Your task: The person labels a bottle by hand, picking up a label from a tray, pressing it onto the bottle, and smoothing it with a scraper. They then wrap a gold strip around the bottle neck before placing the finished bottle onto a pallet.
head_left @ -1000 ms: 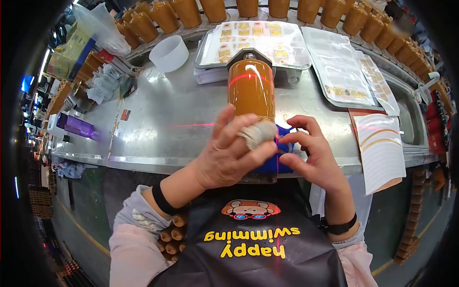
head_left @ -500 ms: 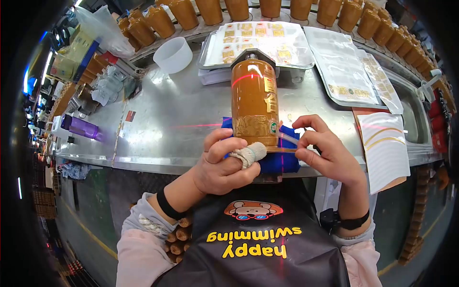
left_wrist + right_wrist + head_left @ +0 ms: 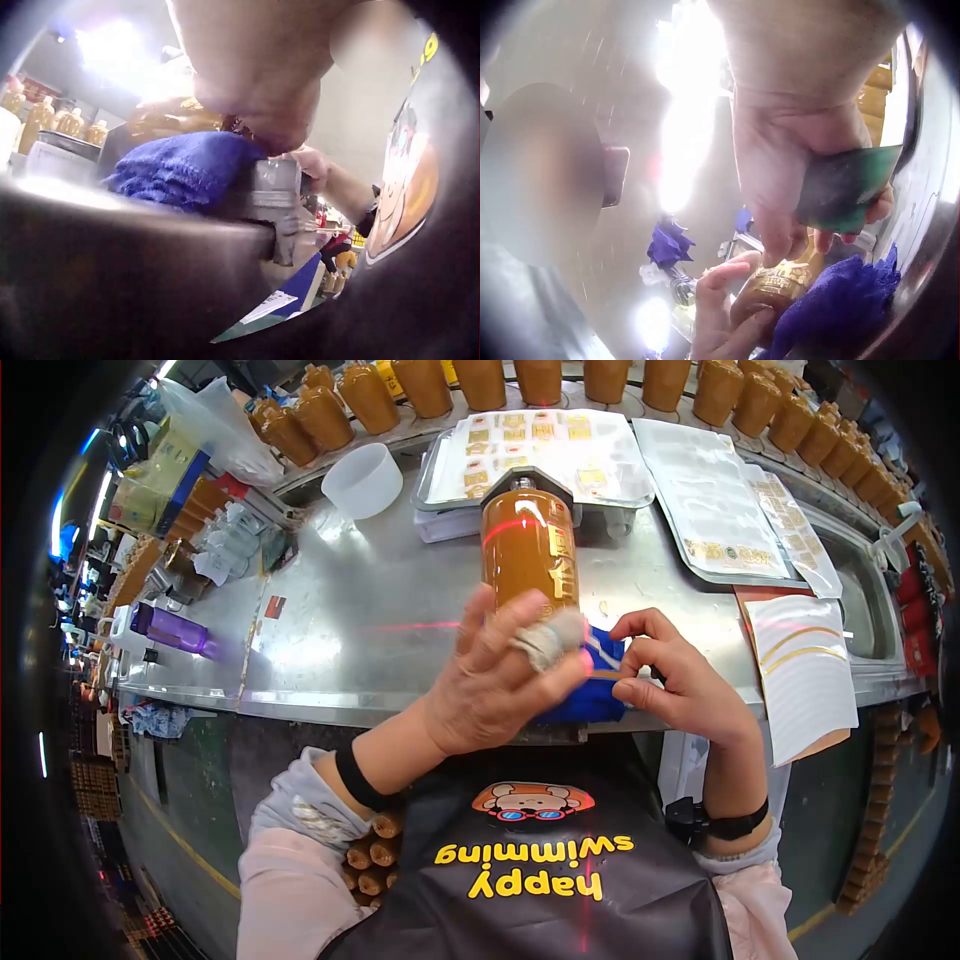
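Note:
A glossy brown bottle (image 3: pixel 528 545) with gold characters lies with its neck end at a dark angular holder (image 3: pixel 572 493). My left hand (image 3: pixel 485 685), one finger wrapped in white cloth, covers the bottle's lower part; in the right wrist view that hand's (image 3: pixel 727 304) thumb and fingers curve round the bottle (image 3: pixel 780 285). My right hand (image 3: pixel 675 680) is bent beside the base, and the right wrist view shows it (image 3: pixel 802 142) gripping a green translucent sheet (image 3: pixel 847 187). Blue cloth (image 3: pixel 590 700) lies under the base, also seen in the left wrist view (image 3: pixel 187 169).
Sticker sheets (image 3: pixel 540 445) rest on a tray behind the bottle, with more sheets (image 3: pixel 715 510) to the right. A white tub (image 3: pixel 362 480) stands back left, a purple bottle (image 3: pixel 175 630) far left. Brown bottles (image 3: pixel 420 385) line the back; a sink (image 3: pixel 860 590) is at right.
The gold characters, not seen a second ago, have come into sight on the bottle. Since half a second ago my left hand has moved up from the base over the bottle's lower part, its fingers straighter.

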Demonstrator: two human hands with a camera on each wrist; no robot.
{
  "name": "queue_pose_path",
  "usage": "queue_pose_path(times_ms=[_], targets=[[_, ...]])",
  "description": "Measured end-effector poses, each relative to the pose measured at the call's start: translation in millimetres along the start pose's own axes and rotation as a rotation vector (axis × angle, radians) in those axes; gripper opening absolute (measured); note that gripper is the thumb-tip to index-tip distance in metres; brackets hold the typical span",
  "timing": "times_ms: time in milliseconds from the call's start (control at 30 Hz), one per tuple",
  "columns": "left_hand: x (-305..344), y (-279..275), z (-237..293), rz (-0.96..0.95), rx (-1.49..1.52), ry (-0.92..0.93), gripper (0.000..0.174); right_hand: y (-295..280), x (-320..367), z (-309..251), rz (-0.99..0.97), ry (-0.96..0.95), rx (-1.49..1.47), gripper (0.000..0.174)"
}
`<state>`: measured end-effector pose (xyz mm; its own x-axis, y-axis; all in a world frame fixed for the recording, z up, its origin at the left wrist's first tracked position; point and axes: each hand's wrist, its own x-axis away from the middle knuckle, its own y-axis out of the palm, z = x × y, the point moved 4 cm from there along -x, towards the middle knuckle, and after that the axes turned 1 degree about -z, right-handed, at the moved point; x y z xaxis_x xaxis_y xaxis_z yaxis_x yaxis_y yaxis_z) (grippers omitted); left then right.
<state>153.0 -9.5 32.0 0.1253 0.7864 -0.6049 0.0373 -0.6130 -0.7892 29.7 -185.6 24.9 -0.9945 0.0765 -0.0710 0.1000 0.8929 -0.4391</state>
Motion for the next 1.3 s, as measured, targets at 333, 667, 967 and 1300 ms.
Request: queue_pose_path(times_ms=[333, 667, 967, 1300], targets=[[31.9, -8.6, -2.3, 0.278, 0.223, -0.237, 0.043, -16.4, 5.8, -17.2, 0.049, -0.037, 0.189, 0.019], [13.0, -18.7, -3.0, 0.098, 0.127, 0.197, 0.024, -18.1, 21.3, -1.2, 0.102, 0.031, 0.054, 0.022], [-2.7, -18.7, 3.2, 0.063, 0.074, 0.24, 0.02, -14.7, 19.8, 2.6, 0.124, 0.062, 0.034, 0.024], [3.5, -9.0, 0.3, 0.081, 0.111, 0.242, 0.024, -10.0, 15.6, 3.9, 0.126, 0.062, -0.036, 0.025]])
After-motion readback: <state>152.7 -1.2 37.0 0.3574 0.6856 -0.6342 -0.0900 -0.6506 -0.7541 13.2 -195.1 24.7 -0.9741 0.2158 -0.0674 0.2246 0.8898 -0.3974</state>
